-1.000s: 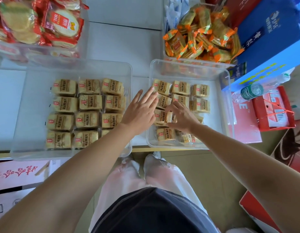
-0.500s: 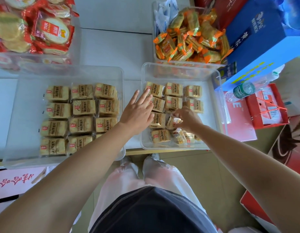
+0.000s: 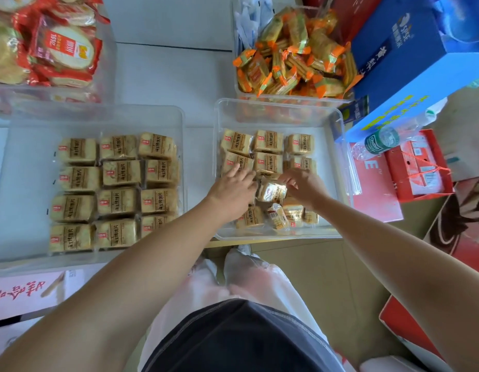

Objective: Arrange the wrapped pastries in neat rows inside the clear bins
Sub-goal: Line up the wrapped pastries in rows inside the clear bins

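Observation:
Two clear bins sit side by side on the white table. The left bin (image 3: 23,162) holds several tan wrapped pastries (image 3: 117,173) in tidy rows of three. In the right bin (image 3: 337,135), two neat rows of pastries (image 3: 267,142) lie at the back, and a few loose ones (image 3: 278,217) are jumbled at the front. My right hand (image 3: 302,185) pinches a wrapped pastry (image 3: 272,191) lifted over the middle of the right bin. My left hand (image 3: 233,186) reaches in beside it, fingers resting on the pastries of the second row.
A bin of red-wrapped rice crackers (image 3: 55,49) stands at the back left, and a bin of orange-wrapped biscuits (image 3: 294,57) at the back right. Blue boxes (image 3: 410,57), a water bottle (image 3: 380,142) and red boxes (image 3: 418,167) crowd the right side.
My right hand has picked a pastry out of the loose pile and raised it. My left hand has moved right, from the gap between the bins into the right bin.

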`<state>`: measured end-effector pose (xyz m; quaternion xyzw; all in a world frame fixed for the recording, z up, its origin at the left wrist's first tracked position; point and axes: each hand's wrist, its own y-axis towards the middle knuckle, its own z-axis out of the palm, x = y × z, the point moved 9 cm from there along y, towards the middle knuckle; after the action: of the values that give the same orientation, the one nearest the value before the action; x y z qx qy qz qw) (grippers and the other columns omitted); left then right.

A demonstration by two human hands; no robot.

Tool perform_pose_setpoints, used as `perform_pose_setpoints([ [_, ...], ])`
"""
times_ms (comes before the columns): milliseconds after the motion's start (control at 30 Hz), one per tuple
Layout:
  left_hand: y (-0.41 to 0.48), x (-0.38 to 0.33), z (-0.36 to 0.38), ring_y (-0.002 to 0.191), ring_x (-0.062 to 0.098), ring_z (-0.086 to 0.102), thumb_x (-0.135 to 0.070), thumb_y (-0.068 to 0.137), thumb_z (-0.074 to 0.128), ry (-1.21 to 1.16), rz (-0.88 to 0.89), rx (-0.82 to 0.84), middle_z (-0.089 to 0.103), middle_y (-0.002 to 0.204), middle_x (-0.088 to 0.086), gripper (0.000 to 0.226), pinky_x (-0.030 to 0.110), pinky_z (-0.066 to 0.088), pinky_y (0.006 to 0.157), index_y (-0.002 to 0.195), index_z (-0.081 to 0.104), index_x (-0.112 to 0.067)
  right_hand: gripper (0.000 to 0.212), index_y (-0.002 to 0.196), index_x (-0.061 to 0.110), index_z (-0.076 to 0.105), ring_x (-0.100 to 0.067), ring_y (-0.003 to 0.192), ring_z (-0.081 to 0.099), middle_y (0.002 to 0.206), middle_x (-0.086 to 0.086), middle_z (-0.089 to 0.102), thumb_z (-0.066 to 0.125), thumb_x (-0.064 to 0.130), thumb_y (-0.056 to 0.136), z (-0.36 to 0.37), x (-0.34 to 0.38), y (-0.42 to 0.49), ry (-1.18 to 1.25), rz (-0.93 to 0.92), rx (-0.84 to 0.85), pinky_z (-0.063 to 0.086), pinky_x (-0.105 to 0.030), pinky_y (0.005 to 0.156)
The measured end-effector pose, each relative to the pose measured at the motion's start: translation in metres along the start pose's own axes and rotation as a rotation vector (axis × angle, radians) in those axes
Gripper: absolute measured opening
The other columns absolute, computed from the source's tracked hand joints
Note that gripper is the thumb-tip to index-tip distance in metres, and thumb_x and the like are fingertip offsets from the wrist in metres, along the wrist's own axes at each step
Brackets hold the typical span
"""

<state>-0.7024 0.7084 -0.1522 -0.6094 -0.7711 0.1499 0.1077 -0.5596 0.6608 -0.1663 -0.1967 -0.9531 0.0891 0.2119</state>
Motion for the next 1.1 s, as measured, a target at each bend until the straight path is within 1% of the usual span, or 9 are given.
perform_pose_setpoints([
  [133, 0.019, -0.022, 0.018, 0.147, 0.032, -0.017, -0.025, 0.104, 0.024, -0.013, 0.035, 0.121, -0.02, 0.159, 0.009, 0.059, 0.05, -0.009, 0.119, 0.154, -0.008, -0.023, 0.022, 0.098, 0.017, 0.068, -0.011, 0.084, 0.06, 0.103, 0.002, 0.066, 0.058, 0.003, 0.086, -0.009, -0.006, -0.009, -0.031, -0.011, -0.054, 0.053, -0.027, 0.076],
  [200, 0.027, -0.032, 0.028, 0.147, 0.029, -0.019, -0.028, 0.104, 0.021, 0.046, 0.075, 0.152, -0.02, 0.159, 0.006, 0.058, 0.051, -0.011, 0.118, 0.154, -0.009, -0.023, 0.016, 0.092, 0.016, 0.067, -0.01, 0.081, 0.058, 0.099, 0.002, 0.064, 0.055, 0.005, 0.088, -0.014, -0.015, -0.013, 0.003, 0.046, -0.052, 0.053, -0.028, 0.076],
  [300, 0.034, -0.028, 0.044, 0.147, 0.026, -0.019, -0.028, 0.104, 0.018, 0.074, 0.037, 0.209, -0.02, 0.159, 0.003, 0.057, 0.053, -0.015, 0.116, 0.153, -0.01, -0.02, 0.013, 0.099, 0.018, 0.065, -0.012, 0.086, 0.062, 0.098, 0.003, 0.065, 0.058, 0.016, 0.09, 0.003, -0.024, -0.022, -0.005, 0.091, 0.176, 0.053, -0.032, 0.082],
  [433, 0.039, -0.023, 0.05, 0.146, 0.024, -0.022, -0.026, 0.103, 0.019, 0.072, 0.048, 0.24, -0.021, 0.158, -0.001, 0.057, 0.055, -0.016, 0.115, 0.153, -0.01, -0.025, 0.034, 0.118, 0.022, 0.062, -0.019, 0.104, 0.058, 0.114, 0.0, 0.063, 0.066, 0.03, 0.085, 0.019, -0.032, -0.031, -0.097, 0.138, 0.322, 0.046, -0.034, 0.09],
  [633, 0.039, -0.024, 0.022, 0.15, 0.024, -0.004, -0.023, 0.104, 0.027, -0.222, 0.066, 0.067, 0.002, 0.163, 0.003, 0.053, 0.045, -0.004, 0.121, 0.155, 0.012, -0.016, 0.027, 0.106, 0.019, 0.065, -0.013, 0.091, 0.052, 0.099, 0.004, 0.057, 0.07, 0.03, 0.082, -0.002, -0.034, -0.019, 0.077, 0.13, 0.192, 0.037, -0.024, 0.076],
  [733, 0.039, -0.01, -0.006, 0.144, 0.024, 0.026, -0.026, 0.103, 0.036, -0.501, -0.01, -0.162, 0.035, 0.154, 0.005, 0.047, 0.04, 0.017, 0.121, 0.149, 0.031, -0.014, 0.017, 0.094, 0.025, 0.062, -0.012, 0.082, 0.055, 0.09, 0.008, 0.057, 0.072, 0.028, 0.08, -0.024, -0.04, -0.011, 0.289, 0.192, 0.09, 0.047, -0.027, 0.073],
  [833, 0.039, 0.0, -0.025, 0.127, 0.025, 0.047, -0.038, 0.097, 0.05, -0.693, -0.065, -0.238, 0.053, 0.139, 0.006, 0.055, 0.041, 0.039, 0.107, 0.144, 0.039, -0.012, 0.014, 0.092, 0.027, 0.057, -0.019, 0.078, 0.064, 0.087, 0.0, 0.064, 0.068, 0.024, 0.085, -0.035, -0.043, -0.008, 0.586, 0.306, 0.046, 0.055, -0.032, 0.068],
  [967, 0.034, 0.003, -0.034, 0.122, 0.022, 0.048, -0.053, 0.076, 0.073, -0.625, -0.095, -0.282, 0.05, 0.138, 0.004, 0.088, 0.038, 0.042, 0.1, 0.145, 0.034, -0.015, 0.026, 0.108, 0.02, 0.051, -0.02, 0.07, 0.07, 0.09, -0.013, 0.067, 0.063, 0.01, 0.087, -0.028, -0.029, -0.017, 0.94, 0.372, 0.143, 0.056, -0.032, 0.07],
  [1100, 0.029, 0.008, -0.04, 0.12, 0.02, 0.05, -0.041, 0.083, 0.07, -0.505, -0.116, -0.379, 0.054, 0.132, 0.004, 0.069, 0.032, 0.042, 0.1, 0.138, 0.041, -0.012, 0.034, 0.117, 0.017, 0.047, -0.024, 0.087, 0.069, 0.112, -0.017, 0.064, 0.063, 0.015, 0.088, -0.019, -0.02, -0.025, 0.932, 0.363, 0.198, 0.056, -0.033, 0.08],
])
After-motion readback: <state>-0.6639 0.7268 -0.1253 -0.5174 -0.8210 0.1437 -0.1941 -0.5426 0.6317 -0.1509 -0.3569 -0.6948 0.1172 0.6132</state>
